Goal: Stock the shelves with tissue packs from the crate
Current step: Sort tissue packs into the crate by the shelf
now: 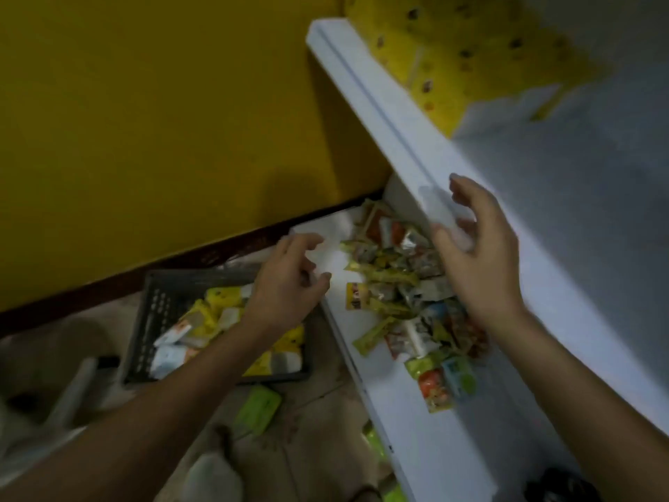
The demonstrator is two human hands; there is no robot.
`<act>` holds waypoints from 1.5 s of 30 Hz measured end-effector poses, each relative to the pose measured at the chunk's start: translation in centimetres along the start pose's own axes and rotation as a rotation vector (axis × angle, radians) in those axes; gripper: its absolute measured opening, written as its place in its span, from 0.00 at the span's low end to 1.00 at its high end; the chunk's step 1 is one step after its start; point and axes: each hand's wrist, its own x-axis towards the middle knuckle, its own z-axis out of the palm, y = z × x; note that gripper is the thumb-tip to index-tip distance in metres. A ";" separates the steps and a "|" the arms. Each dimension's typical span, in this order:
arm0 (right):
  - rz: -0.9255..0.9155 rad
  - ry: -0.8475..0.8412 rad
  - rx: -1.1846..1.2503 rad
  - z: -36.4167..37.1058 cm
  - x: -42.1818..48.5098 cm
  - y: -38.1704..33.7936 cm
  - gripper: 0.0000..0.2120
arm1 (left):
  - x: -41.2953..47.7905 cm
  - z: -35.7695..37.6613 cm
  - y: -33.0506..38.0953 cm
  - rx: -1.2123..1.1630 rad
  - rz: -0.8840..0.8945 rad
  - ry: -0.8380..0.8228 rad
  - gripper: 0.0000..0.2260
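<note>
— So, where are the tissue packs (213, 313)?

— Mostly in the dark grey crate (159, 320) on the floor (318, 411), left of the white shelving. They are soft rectangular packs, some bright yellow, some white with an orange patch, lying flat in a loose jumble.

— Which way do they point?

— No common way. The white ones at the crate's near side have their long axes slanting from lower left to upper right. The yellow ones lie across them at other angles.

— Any on the shelves?

— Yes, yellow packs (452, 48) with small dark printed spots sit at the far end of the upper shelf (398, 139), pressed close together. Their long axes seem to run across the shelf's depth, though that corner is too blurred to be sure.

— And the hands?

— The left hand (286, 288) hovers where the crate meets the lower shelf (434, 447), its grip loosely curled and pinching nothing. The right hand (481, 259) is in front of the upper shelf's front edge, above a heap of snack sachets (398, 284) on the lower shelf. Its grip is spread, fingers apart, holding nothing.

— Anything else?

— One green pack (259, 407) lies on the floor just beside the crate's near wall, and a yellow wall (163, 121) stands behind.
</note>
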 end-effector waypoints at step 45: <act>0.596 -1.054 -0.105 57.7 -13.3 21.8 0.25 | -8.7 10.8 -47.0 0.036 -0.618 -0.255 0.21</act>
